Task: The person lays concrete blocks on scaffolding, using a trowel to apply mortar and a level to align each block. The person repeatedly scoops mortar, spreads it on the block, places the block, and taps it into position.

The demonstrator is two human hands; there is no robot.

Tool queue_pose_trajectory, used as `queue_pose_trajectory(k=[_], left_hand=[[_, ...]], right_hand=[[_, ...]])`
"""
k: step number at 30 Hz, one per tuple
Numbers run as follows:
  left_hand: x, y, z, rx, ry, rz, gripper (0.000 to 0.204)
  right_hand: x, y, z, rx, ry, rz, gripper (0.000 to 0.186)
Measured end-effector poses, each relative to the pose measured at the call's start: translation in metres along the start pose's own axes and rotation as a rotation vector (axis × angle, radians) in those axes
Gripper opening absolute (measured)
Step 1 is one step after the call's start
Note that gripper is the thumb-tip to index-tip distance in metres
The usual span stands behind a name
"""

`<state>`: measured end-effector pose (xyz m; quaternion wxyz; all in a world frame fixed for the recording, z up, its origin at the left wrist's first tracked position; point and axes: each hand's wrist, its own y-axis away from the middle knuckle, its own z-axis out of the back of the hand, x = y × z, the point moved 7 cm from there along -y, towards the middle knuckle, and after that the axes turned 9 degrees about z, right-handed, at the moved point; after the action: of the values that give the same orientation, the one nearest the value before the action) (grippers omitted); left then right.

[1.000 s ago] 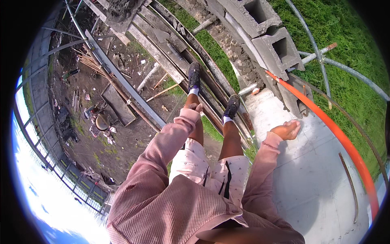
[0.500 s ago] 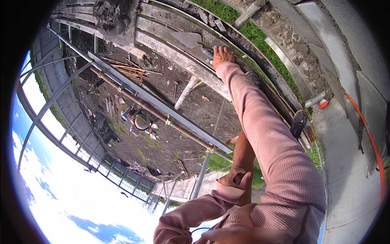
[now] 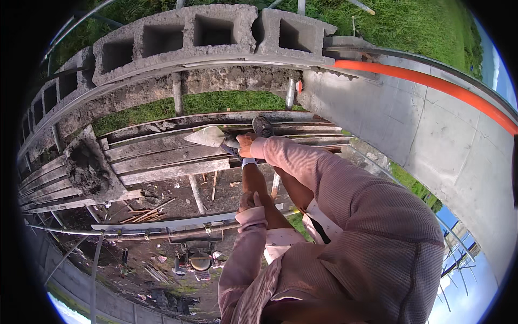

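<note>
My right hand [image 3: 247, 144] is closed round the handle of a pointed trowel [image 3: 208, 136]. Its pale blade points left, just above the scaffold planks [image 3: 156, 146] and in front of my shoes. My left hand [image 3: 250, 201] rests against my bent leg, its fingers curled in and partly hidden, with no tool visible in it. To the left, a heap of wet grey mortar [image 3: 86, 168] sits on a mortar board [image 3: 110, 181] laid across the planks.
Beyond the planks runs a course of hollow concrete blocks [image 3: 172, 40]. A grey concrete surface [image 3: 388, 108] with an orange tube [image 3: 421, 80] lies at right. Grass shows between the wall and planks. On the near side, a scaffold rail [image 3: 162, 234] crosses above the littered ground.
My right hand, earlier at the handle of the trowel lying on the planks, now grips it. My view has turned, bringing the block course into sight. My left hand stays against my leg.
</note>
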<state>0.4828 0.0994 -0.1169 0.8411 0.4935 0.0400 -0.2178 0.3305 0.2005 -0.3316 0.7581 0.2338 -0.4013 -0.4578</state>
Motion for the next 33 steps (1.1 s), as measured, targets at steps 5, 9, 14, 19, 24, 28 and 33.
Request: queue_pose_trajectory(k=[5, 9, 14, 19, 24, 28, 33], left_hand=[[-0.027, -0.027, 0.058, 0.115, 0.416, 0.162, 0.018], [-0.049, -0.042, 0.09, 0.309, 0.302, 0.104, 0.017], [-0.054, -0.089, 0.095, 0.428, -0.188, -0.072, 0.027], [-0.084, -0.142, 0.131, 0.244, -1.023, -0.413, 0.048], [-0.114, -0.141, 0.141, 0.267, -1.266, -0.608, 0.047], [-0.12, -0.13, 0.139, 0.332, -1.265, -0.642, 0.045], [-0.125, -0.123, 0.132, 0.313, -1.253, -0.697, 0.04]], right_hand=[[-0.114, 0.123, 0.067, 0.182, -0.113, -0.125, 0.04], [-0.181, 0.195, 0.046, -0.233, -0.687, -0.593, 0.041], [-0.187, 0.186, -0.036, -0.491, -1.046, -0.775, 0.049], [-0.147, 0.146, -0.066, -1.165, -1.146, -1.125, 0.053], [-0.162, 0.086, -0.018, -1.9, -1.178, -1.117, 0.045], [-0.227, 0.078, 0.035, -2.067, -1.186, -1.147, 0.03], [-0.301, 0.095, 0.076, -2.388, -1.043, -1.041, 0.023]])
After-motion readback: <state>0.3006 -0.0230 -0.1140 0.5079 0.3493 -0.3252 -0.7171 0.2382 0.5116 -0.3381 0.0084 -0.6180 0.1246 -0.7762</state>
